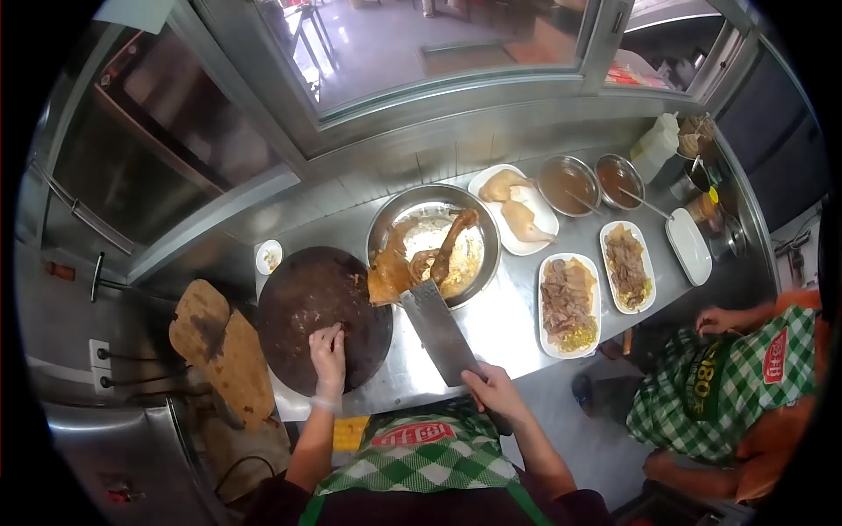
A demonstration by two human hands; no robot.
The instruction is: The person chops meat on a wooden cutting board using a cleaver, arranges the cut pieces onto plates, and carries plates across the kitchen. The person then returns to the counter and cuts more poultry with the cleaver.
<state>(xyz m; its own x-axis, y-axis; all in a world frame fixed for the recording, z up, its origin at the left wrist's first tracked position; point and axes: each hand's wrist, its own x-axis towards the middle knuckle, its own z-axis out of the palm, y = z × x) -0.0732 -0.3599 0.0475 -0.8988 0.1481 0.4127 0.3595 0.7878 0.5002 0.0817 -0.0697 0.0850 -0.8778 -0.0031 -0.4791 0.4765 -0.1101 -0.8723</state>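
Observation:
My left hand (328,352), in a clear plastic glove, rests on the round dark chopping block (303,289). Its fingers are drawn together against the wood; whatever may be in them is hidden. My right hand (495,392) grips a cleaver (440,331) by its handle, with the broad blade angled up and left. The blade's far end overlaps the near rim of a steel bowl (378,221). Inside that bowl lie browned roast poultry pieces (392,270), one a long leg or neck-like piece (458,235), over pale yellowish bits.
Behind stand a white plate with pale poultry pieces (517,219) and two steel bowls of brown sauce (566,186). Two oval dishes of sliced meat (570,302) sit on the right. Further right is a white tray (688,250). A co-worker in a checked apron (702,386) stands close by.

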